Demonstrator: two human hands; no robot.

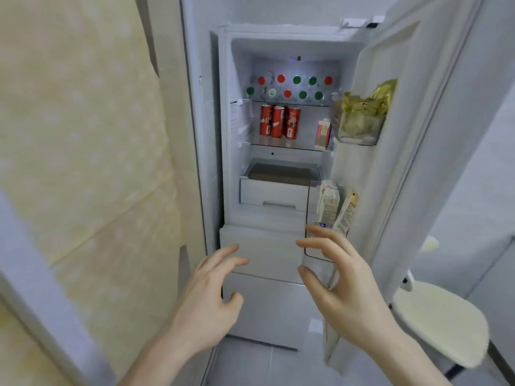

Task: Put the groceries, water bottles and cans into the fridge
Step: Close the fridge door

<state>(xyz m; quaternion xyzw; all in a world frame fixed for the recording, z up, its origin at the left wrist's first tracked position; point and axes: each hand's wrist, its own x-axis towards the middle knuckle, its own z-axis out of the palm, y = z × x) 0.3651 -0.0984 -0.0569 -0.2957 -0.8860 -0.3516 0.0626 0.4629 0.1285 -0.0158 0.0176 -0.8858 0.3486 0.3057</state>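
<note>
My left hand point(207, 296) and right hand point(338, 277) hover loose-fingered, holding nothing, below the fridge's point(281, 51) cans point(279, 122).

Glossy metal cans point(279, 121); smooth white plastic fridge point(262, 252).

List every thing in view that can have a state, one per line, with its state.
Fridge door: swung open to the right.
Water bottles: capped, filling the top shelf.
Cans: three upright on the middle shelf.
Carton: upright, at the right of the middle shelf.
Crisper drawer: pushed in.
Lower door bin: holds upright cartons.
Left hand: open, empty.
Right hand: open, empty, in front of the bin.
</note>
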